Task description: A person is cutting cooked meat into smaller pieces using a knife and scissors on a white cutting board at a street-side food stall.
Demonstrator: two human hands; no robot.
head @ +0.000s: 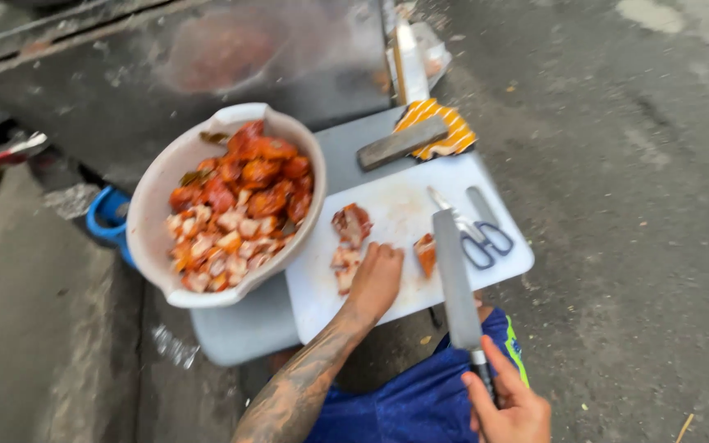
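Note:
My left hand (375, 279) rests fingers-down on chopped meat pieces (348, 246) on a white cutting board (395, 205). My right hand (509, 402) grips the handle of a long knife (453, 279), its blade lying over the board's right part beside a small reddish meat piece (426, 253). Left of the board, a white bowl (157, 193) holds a heap of cut, red-glazed meat (235, 205).
Scissors (479, 230) lie at the board's right edge. A sharpening block (402, 142) rests on an orange striped cloth (449, 123) behind the board. A grey low table (244, 328) carries everything. A blue tub (104, 217) sits at the left; concrete ground lies to the right.

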